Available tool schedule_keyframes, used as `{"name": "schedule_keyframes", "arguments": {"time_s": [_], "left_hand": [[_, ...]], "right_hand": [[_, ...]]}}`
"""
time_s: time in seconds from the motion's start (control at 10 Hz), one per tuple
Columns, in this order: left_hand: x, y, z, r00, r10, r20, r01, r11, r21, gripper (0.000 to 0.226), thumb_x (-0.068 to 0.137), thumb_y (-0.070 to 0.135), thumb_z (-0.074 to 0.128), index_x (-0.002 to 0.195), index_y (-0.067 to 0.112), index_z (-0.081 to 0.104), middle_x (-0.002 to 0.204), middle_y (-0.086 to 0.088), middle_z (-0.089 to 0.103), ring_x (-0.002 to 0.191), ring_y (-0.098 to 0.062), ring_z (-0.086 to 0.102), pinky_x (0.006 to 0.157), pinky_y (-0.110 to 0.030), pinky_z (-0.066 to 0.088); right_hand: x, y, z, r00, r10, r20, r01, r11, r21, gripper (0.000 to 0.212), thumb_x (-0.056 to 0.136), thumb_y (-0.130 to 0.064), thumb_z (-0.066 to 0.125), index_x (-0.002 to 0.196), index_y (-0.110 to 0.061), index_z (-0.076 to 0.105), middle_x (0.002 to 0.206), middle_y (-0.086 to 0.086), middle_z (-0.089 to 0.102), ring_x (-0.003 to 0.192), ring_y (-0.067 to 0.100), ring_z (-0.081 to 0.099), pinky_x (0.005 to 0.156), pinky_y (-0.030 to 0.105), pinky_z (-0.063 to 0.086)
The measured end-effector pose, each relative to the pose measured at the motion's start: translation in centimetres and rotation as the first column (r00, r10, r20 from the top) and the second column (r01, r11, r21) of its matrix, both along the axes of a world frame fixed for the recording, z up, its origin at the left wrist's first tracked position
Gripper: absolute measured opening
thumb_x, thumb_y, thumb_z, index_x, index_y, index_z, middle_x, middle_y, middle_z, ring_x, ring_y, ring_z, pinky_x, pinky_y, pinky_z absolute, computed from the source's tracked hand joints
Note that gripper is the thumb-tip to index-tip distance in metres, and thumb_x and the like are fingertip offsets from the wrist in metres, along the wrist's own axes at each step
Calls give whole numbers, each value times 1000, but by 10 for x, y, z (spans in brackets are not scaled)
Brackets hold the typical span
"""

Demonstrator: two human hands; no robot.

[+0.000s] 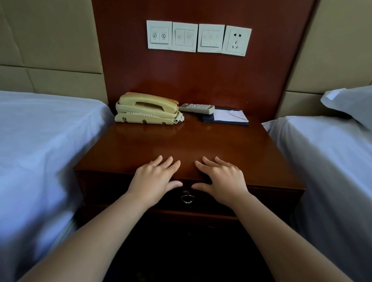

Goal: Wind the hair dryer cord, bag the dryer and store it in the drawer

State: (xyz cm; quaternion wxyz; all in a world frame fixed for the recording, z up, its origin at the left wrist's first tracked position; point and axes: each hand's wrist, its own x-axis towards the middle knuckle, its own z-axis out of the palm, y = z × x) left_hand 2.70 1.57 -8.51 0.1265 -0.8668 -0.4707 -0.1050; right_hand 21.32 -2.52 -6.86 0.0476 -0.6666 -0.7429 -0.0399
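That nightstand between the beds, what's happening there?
A person rests both bare hands, left hand and right hand, flat on the front edge of the nightstand, holding nothing. The drawer below looks shut. No hair dryer or bag is visible. A phone, remote and notepad sit at the back.

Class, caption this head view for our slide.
Both hands, left and right, rest flat on the nightstand above its closed drawer.

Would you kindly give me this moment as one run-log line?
left hand: flat on nightstand | right hand: flat, empty | drawer: shut | hair dryer: not visible
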Motion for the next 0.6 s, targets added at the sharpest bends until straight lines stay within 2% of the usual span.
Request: {"name": "schedule_keyframes", "arguments": {"time_s": [0.1, 0.2, 0.3, 0.4, 0.5, 0.6], "left_hand": [[6, -1, 23, 997, 15, -79, -25, 992, -120, 55, 98, 52, 27, 143, 23, 40, 149, -1, 42, 136, -25, 41, 99, -40, 45], [8, 4, 46, 996, 2, -88, -23, 972, -234, 49, 99, 49, 29, 123, 19, 60, 124, -7, 63, 114, -31, 57, 89, -40, 49], [12, 11, 65, 997, 25, -72, -53, 907, -418, 47, 97, 49, 36, 99, 13, 67, 102, -10, 64, 100, -32, 58, 81, -37, 45], [11, 28, 80, 996, 71, 45, -30, 805, -593, 49, 96, 45, 42, 89, -1, 61, 99, -29, 58, 98, -39, 57, 82, -36, 44], [9, 59, 87, 993, 93, 73, -19, 738, -675, 51, 96, 44, 43, 91, -2, 64, 83, -20, 60, 98, -36, 59, 92, -40, 43], [18, 101, 91, 998, 70, 1, -49, 707, -706, 47, 95, 48, 41, 86, 8, 63, 96, -10, 68, 99, -26, 64, 91, -38, 45]], "right_hand": [[-1, -1, 19, 1000, -1, -22, -1, 995, -97, 59, 89, -57, 45, 142, -33, 36, 151, -6, 35, 138, 23, 35, 106, 41, 39], [4, -1, 42, 996, -39, -78, 24, 983, -185, 42, 92, -51, 47, 127, -30, 57, 133, -2, 57, 121, 26, 52, 95, 40, 46], [13, 3, 62, 988, -84, -127, 44, 957, -286, 36, 93, -45, 47, 118, -25, 64, 120, 3, 62, 112, 26, 56, 92, 38, 48], [31, 19, 71, 979, -121, -162, 55, 929, -365, 38, 92, -43, 49, 120, -20, 63, 120, 5, 63, 109, 25, 58, 95, 38, 47], [48, 50, 71, 977, -139, -162, 59, 904, -423, 41, 93, -42, 49, 122, -16, 61, 123, 5, 62, 112, 25, 57, 101, 39, 43], [58, 89, 73, 972, -151, -181, 56, 895, -443, 39, 94, -39, 49, 123, -16, 60, 120, 5, 63, 109, 22, 58, 100, 39, 44]]}}
